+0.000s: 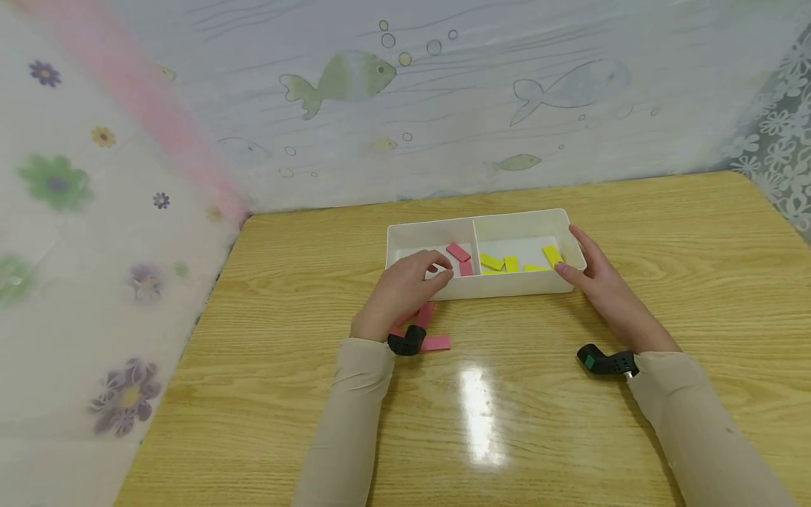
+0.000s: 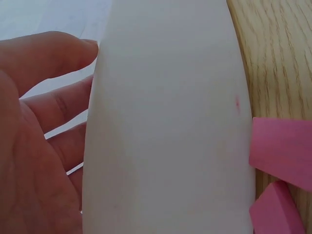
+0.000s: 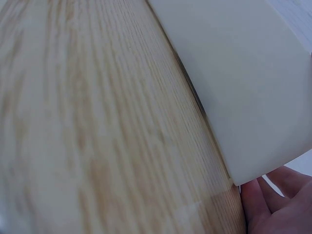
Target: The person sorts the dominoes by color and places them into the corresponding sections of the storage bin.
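Observation:
A white two-compartment box [image 1: 513,285] stands on the wooden table. My left hand [image 1: 405,285] reaches over its front rim into the left compartment, fingers loosely bent. Between thumb and fingers in the left wrist view, nothing shows. Pink blocks [image 1: 458,252] lie in that compartment, partly hidden by the hand; several yellow blocks [image 1: 551,255] are in the right one. More pink blocks [image 1: 436,343] rest on the table under my left wrist, close against the front wall in the left wrist view. My right hand [image 1: 595,271] holds the box by its right end, thumb at the front corner.
The wood-grain table [image 1: 285,366] extends around the box on all sides. Behind it hangs a fish-patterned cover [image 1: 443,141], with a flowered one [image 1: 95,246] along the left. Each wrist wears a black camera mount [image 1: 605,362].

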A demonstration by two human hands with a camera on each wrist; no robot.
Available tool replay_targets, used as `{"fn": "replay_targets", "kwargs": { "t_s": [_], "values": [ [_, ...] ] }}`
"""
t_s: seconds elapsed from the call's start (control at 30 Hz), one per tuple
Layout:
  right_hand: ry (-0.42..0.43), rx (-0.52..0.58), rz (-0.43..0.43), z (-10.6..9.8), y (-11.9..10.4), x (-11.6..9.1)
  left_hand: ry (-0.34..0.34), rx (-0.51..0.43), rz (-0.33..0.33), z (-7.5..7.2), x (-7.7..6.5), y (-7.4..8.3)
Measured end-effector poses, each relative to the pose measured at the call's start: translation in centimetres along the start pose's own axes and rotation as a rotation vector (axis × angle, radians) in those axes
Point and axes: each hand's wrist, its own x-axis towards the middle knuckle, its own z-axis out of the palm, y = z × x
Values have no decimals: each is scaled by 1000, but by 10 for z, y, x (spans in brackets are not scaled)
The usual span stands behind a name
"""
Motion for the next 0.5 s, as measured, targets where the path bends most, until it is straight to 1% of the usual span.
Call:
{"fn": "replay_targets", "kwargs": {
  "t_s": [0.1,0.3,0.4,0.5],
  "values": [
    [-3,-2,5,-1,-1,1,9,-23,25,-2,0,-1],
    [5,-10,-2,-2,0,2,59,-48,87,-11,-1,-1],
    [4,-6,-4,-2,1,1,89,-69,104,-19,-5,-1],
    [5,13,-12,-1,2,0,124,-85,104,-27,-9,-2]
  ]
}}
